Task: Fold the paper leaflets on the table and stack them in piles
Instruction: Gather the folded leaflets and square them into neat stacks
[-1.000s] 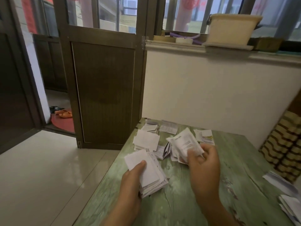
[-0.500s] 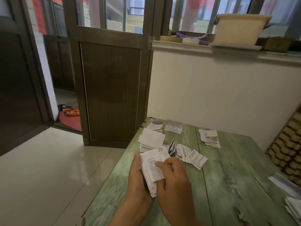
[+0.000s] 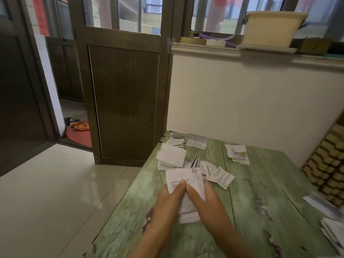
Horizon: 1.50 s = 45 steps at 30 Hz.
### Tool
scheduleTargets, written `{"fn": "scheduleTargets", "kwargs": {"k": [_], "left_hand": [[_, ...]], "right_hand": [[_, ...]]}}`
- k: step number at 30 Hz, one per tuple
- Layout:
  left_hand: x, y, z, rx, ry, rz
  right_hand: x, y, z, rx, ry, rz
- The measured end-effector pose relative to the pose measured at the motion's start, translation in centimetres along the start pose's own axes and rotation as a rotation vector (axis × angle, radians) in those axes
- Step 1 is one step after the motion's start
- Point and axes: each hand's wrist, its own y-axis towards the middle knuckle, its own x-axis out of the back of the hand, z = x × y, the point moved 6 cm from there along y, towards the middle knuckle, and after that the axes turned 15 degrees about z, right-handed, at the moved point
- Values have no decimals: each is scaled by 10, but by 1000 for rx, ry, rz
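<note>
Our left hand [image 3: 167,203] and right hand [image 3: 209,202] both close their grip around one bundle of leaflets [image 3: 186,176], thumbs on top, over the green table [image 3: 260,198]. Just beyond lie loose leaflets [image 3: 220,175], then a stacked pile [image 3: 172,157]; another pile [image 3: 237,154] sits farther back to the right.

Left hand [image 3: 167,202], right hand [image 3: 206,202] close together, thumbs pinching down, nearly touching

Motion blur smears the left hand [image 3: 167,202] and right hand [image 3: 207,202], which hide much of the white printed leaflet bundle [image 3: 183,175]; its print is illegible. White paper piles [image 3: 332,229] run off the right edge.
</note>
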Motion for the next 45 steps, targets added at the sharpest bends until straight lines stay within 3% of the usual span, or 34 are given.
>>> {"fn": "scheduleTargets", "kwargs": {"k": [3, 6, 9, 14, 19, 22, 25, 27, 29, 33, 35, 37, 38, 41, 45], "left_hand": [[2, -5, -9, -186, 367, -21], [-1, -9, 1, -203, 652, 67], [-8, -14, 16, -189, 562, 138], [-20, -16, 36, -153, 642, 192], [-13, -17, 23, -143, 452, 24], [-4, -20, 20, -61, 322, -30], [-2, -23, 26, 82, 409, 50], [-3, -23, 32, 123, 559, 108], [-5, -24, 38, 145, 692, 85], [-5, -35, 45, 153, 863, -96], [-4, -37, 45, 160, 973, -121], [-4, -38, 43, 166, 1268, -160], [-8, -36, 39, 68, 1418, -183], [-24, -39, 51, -339, 1565, -144], [-25, -44, 78, -333, 1566, 9]], "right_hand": [[-1, -3, -11, 19, 23, 84], [6, -10, -25, 65, -16, 5], [12, -18, -35, 57, -10, -63], [10, -24, -51, 1, -123, 3], [36, -23, -40, -23, 89, -5], [45, -28, -28, -125, 120, 187], [37, -31, -31, -291, -115, 486], [35, -25, -35, -275, -359, 498], [38, -18, -43, -238, -540, 347], [27, -32, -41, -5, -828, -148], [6, -38, -43, 148, -947, -202], [-8, -37, -59, 139, -1081, -111], [-11, -34, -68, 76, -1117, -51], [-11, -31, -86, -25, -1210, -11], [-7, -32, -92, -153, -1216, 18]]}}
